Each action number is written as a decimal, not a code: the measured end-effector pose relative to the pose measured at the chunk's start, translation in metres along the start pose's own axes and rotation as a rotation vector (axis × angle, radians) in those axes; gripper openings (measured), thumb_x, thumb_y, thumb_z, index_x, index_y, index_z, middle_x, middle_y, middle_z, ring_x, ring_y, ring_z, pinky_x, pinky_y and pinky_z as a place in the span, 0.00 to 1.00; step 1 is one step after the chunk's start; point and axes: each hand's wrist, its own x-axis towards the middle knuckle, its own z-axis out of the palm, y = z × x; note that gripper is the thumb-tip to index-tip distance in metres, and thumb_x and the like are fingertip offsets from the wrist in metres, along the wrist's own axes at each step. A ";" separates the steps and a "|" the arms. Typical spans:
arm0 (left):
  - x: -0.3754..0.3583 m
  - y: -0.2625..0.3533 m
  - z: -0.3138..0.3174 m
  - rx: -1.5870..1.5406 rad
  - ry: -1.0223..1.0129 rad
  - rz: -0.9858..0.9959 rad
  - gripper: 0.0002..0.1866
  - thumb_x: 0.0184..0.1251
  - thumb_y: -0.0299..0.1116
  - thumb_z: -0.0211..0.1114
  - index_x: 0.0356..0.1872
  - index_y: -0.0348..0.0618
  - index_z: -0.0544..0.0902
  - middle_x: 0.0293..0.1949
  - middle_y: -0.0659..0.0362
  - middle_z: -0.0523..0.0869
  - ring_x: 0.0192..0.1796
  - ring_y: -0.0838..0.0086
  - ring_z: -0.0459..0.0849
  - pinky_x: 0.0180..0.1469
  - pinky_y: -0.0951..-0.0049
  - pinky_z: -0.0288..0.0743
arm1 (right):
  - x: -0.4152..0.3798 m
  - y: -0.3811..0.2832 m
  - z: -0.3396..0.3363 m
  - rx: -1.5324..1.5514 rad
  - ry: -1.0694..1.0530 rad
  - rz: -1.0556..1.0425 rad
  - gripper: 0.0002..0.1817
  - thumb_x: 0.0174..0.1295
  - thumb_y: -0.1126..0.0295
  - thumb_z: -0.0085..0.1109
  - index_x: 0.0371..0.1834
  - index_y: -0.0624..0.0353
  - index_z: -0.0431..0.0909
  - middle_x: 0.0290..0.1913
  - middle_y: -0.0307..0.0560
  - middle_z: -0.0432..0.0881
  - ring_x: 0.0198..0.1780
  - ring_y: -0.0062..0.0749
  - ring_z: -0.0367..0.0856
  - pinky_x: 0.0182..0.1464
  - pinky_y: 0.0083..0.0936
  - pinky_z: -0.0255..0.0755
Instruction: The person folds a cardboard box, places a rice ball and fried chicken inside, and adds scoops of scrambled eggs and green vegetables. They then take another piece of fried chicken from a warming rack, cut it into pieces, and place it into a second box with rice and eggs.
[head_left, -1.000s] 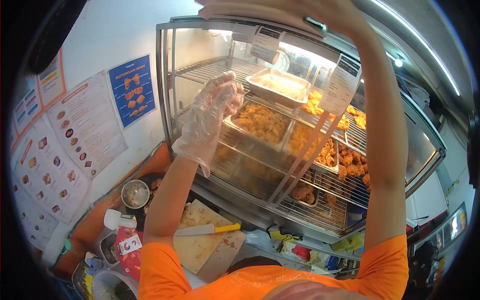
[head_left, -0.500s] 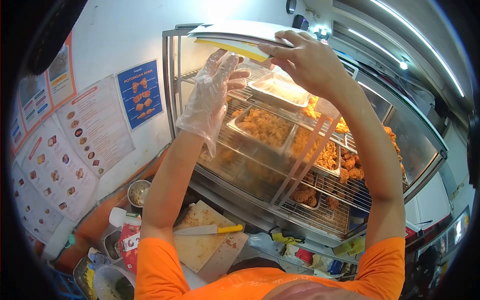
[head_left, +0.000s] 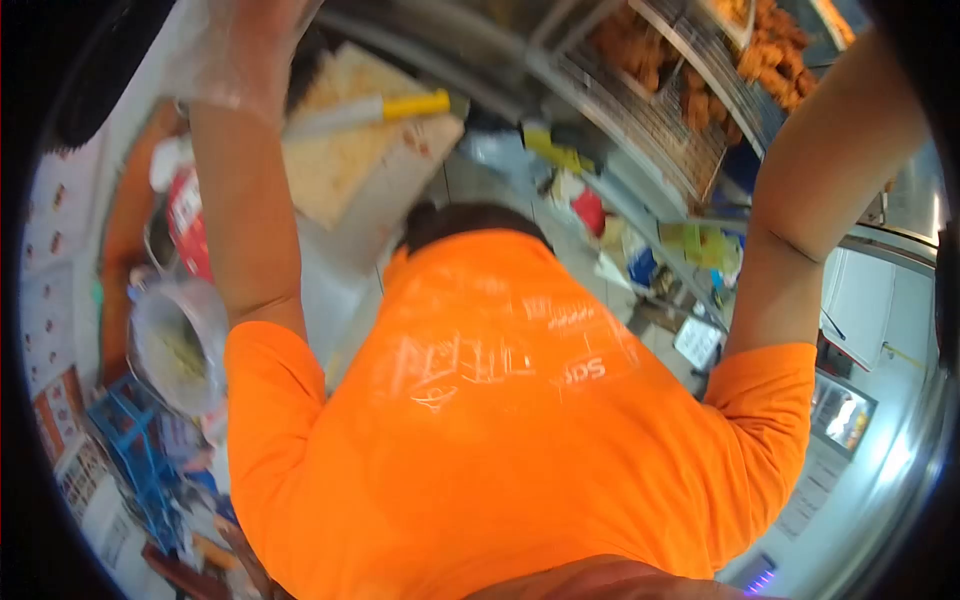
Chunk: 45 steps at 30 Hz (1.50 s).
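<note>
Nearest is the person's orange shirt (head_left: 520,440), with both arms raised past it. The left hand (head_left: 245,45), in a clear plastic glove, runs off the top edge, so its fingers are cut off; how far open its grip is, or whether it has hold of anything, cannot be told. The right forearm (head_left: 850,135) rises toward the upper right corner, and the right hand lies out of view, its grip equally impossible to tell. Beyond the gloved wrist, a knife (head_left: 410,105) with a yellow handle lies on a stained cutting board (head_left: 335,180), to the right of the left hand and close beside it in the view, its handle pointing away from the glove. Left of the board are a red packet (head_left: 188,220) and a translucent tub (head_left: 180,345) with yellowish contents, near a blue crate (head_left: 140,455). Farther off, upper right, wire racks (head_left: 670,135) of a display case carry fried chicken (head_left: 775,60), blurred in part. Printed sheets (head_left: 62,220) hang on the wall at far left.
</note>
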 end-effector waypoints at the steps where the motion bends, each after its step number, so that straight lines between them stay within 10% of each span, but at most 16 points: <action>1: -0.038 -0.016 -0.003 0.051 -0.035 -0.003 0.20 0.73 0.33 0.64 0.63 0.45 0.77 0.51 0.52 0.86 0.48 0.69 0.87 0.44 0.74 0.84 | -0.027 -0.012 0.003 0.116 -0.016 -0.001 0.17 0.71 0.53 0.58 0.48 0.52 0.87 0.43 0.43 0.89 0.47 0.37 0.86 0.55 0.33 0.77; 6: -0.273 -0.120 0.013 -0.109 0.118 -0.698 0.19 0.75 0.41 0.61 0.56 0.38 0.82 0.55 0.53 0.87 0.57 0.68 0.85 0.61 0.69 0.76 | -0.188 -0.066 0.044 0.849 -0.320 0.201 0.18 0.71 0.53 0.57 0.46 0.54 0.88 0.40 0.42 0.89 0.45 0.35 0.86 0.54 0.32 0.77; 10: -0.488 -0.204 0.059 0.071 0.969 -0.982 0.28 0.73 0.49 0.62 0.63 0.38 0.77 0.57 0.52 0.85 0.61 0.65 0.82 0.67 0.64 0.70 | -0.350 -0.132 0.136 0.981 -1.119 0.742 0.19 0.72 0.54 0.56 0.42 0.58 0.89 0.42 0.43 0.89 0.43 0.28 0.86 0.53 0.29 0.76; 13: -0.678 -0.256 0.089 -0.332 1.656 -0.978 0.28 0.75 0.51 0.55 0.67 0.45 0.72 0.72 0.50 0.70 0.72 0.59 0.70 0.73 0.58 0.63 | -0.565 -0.187 0.188 1.166 -1.110 1.019 0.19 0.64 0.58 0.64 0.54 0.54 0.85 0.43 0.41 0.88 0.45 0.29 0.85 0.56 0.29 0.75; 16: -0.814 -0.258 0.141 -0.393 1.675 -1.121 0.25 0.76 0.50 0.54 0.67 0.50 0.72 0.66 0.49 0.76 0.61 0.61 0.78 0.61 0.59 0.74 | -0.748 -0.230 0.182 1.247 -1.240 1.738 0.15 0.62 0.62 0.67 0.48 0.58 0.87 0.39 0.40 0.88 0.40 0.29 0.85 0.47 0.32 0.80; 17: -0.853 -0.250 0.159 -0.194 1.464 -1.250 0.25 0.77 0.50 0.51 0.68 0.50 0.71 0.59 0.50 0.80 0.52 0.61 0.82 0.56 0.60 0.76 | -0.744 -0.234 0.166 0.751 -1.678 1.405 0.14 0.63 0.59 0.65 0.42 0.57 0.88 0.38 0.43 0.89 0.39 0.31 0.86 0.45 0.30 0.79; 19: -0.899 -0.240 0.181 0.596 0.643 -1.535 0.18 0.75 0.44 0.50 0.51 0.46 0.82 0.45 0.53 0.86 0.46 0.66 0.84 0.49 0.64 0.78 | -0.853 -0.237 0.165 0.607 -1.444 1.218 0.13 0.64 0.59 0.61 0.40 0.55 0.86 0.39 0.46 0.89 0.39 0.37 0.86 0.45 0.34 0.78; 21: -1.007 -0.255 0.180 1.243 -0.064 -1.199 0.17 0.73 0.42 0.51 0.42 0.45 0.87 0.42 0.52 0.88 0.41 0.65 0.85 0.45 0.64 0.78 | -0.975 -0.239 0.176 0.543 -1.007 1.370 0.11 0.65 0.59 0.57 0.38 0.52 0.84 0.39 0.47 0.88 0.38 0.43 0.86 0.45 0.38 0.77; 23: -0.979 -0.257 0.186 0.375 0.619 -1.924 0.17 0.71 0.45 0.54 0.44 0.47 0.87 0.49 0.49 0.87 0.44 0.65 0.84 0.44 0.61 0.79 | -1.055 -0.213 0.194 0.509 -1.152 1.422 0.11 0.65 0.62 0.59 0.43 0.54 0.83 0.34 0.42 0.85 0.32 0.32 0.83 0.38 0.30 0.76; 26: -1.083 -0.297 0.151 -0.266 1.196 -1.648 0.15 0.70 0.44 0.58 0.44 0.46 0.87 0.46 0.51 0.88 0.41 0.68 0.85 0.42 0.62 0.80 | -1.186 -0.178 0.232 0.298 -1.300 1.317 0.09 0.67 0.63 0.57 0.44 0.53 0.81 0.33 0.40 0.83 0.30 0.27 0.81 0.35 0.28 0.75; 30: -1.039 -0.372 0.085 0.241 1.067 -1.588 0.19 0.74 0.44 0.59 0.57 0.44 0.80 0.45 0.56 0.88 0.44 0.70 0.86 0.45 0.69 0.79 | -1.317 -0.136 0.264 0.485 -0.568 2.300 0.16 0.71 0.52 0.53 0.38 0.53 0.77 0.31 0.40 0.77 0.26 0.28 0.75 0.25 0.30 0.72; 32: -0.964 -0.393 0.077 0.386 1.049 -1.606 0.20 0.76 0.44 0.58 0.61 0.44 0.79 0.47 0.56 0.88 0.46 0.69 0.87 0.47 0.71 0.79 | -1.287 -0.139 0.276 0.093 -0.706 1.671 0.21 0.70 0.47 0.56 0.44 0.55 0.76 0.34 0.46 0.78 0.22 0.33 0.77 0.19 0.32 0.68; 33: -0.957 -0.405 0.075 0.375 1.023 -1.610 0.19 0.75 0.43 0.58 0.60 0.44 0.80 0.46 0.57 0.88 0.45 0.71 0.88 0.45 0.72 0.79 | -1.276 -0.130 0.288 0.265 -0.143 2.370 0.24 0.68 0.46 0.59 0.52 0.56 0.75 0.36 0.49 0.78 0.22 0.35 0.78 0.16 0.33 0.66; 37: -0.959 -0.446 0.076 0.300 0.871 -1.690 0.19 0.74 0.42 0.60 0.60 0.44 0.80 0.45 0.58 0.88 0.43 0.72 0.87 0.43 0.73 0.78 | -1.317 -0.095 0.286 0.057 -0.533 2.404 0.46 0.53 0.44 0.75 0.69 0.55 0.62 0.44 0.47 0.81 0.27 0.34 0.78 0.21 0.33 0.75; 40: -0.964 -0.460 0.082 0.268 0.830 -1.736 0.20 0.73 0.41 0.63 0.60 0.42 0.80 0.44 0.57 0.88 0.42 0.73 0.87 0.42 0.74 0.78 | -1.186 -0.114 0.286 -0.161 -0.382 2.506 0.39 0.52 0.47 0.76 0.64 0.53 0.70 0.45 0.44 0.81 0.32 0.34 0.80 0.26 0.33 0.78; 45: -0.950 -0.461 0.080 0.252 0.813 -1.677 0.20 0.72 0.41 0.66 0.59 0.42 0.81 0.44 0.58 0.88 0.41 0.74 0.87 0.42 0.74 0.78 | -1.259 -0.084 0.273 0.175 -0.037 2.454 0.37 0.50 0.55 0.77 0.63 0.52 0.72 0.49 0.43 0.82 0.37 0.38 0.82 0.32 0.40 0.79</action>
